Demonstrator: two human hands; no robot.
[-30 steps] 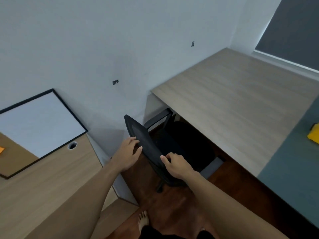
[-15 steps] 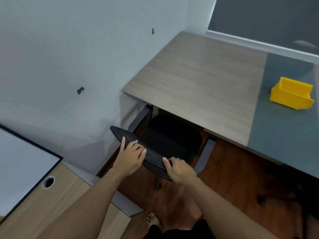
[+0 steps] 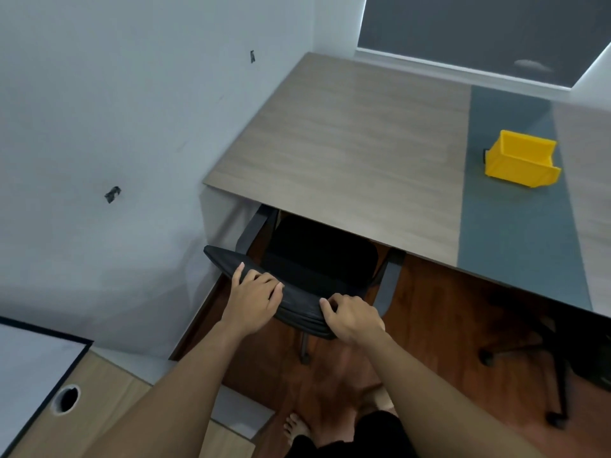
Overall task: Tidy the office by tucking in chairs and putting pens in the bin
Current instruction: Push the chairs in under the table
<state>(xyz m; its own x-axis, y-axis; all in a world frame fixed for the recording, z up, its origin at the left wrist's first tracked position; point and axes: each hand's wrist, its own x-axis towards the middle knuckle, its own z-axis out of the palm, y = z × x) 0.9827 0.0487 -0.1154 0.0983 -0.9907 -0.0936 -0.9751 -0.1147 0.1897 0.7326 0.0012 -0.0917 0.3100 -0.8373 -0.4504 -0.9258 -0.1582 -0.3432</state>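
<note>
Two bare hands grip the top edge of one black office chair's backrest [image 3: 297, 304]: the left hand [image 3: 253, 300] lies over it with its fingers [image 3: 254, 276] curled across the rim, and the right hand [image 3: 353, 320] has its fingers [image 3: 325, 305] clamped on the same rim just beside it. The chair's seat [image 3: 322, 249] sits partly under the near edge of the wooden counter [image 3: 347, 143], both armrests showing. One yellow bin [image 3: 520, 163] stands on the counter's grey-blue strip, far right, and a second chair's wheeled base [image 3: 542, 365] shows at the right on the floor.
</note>
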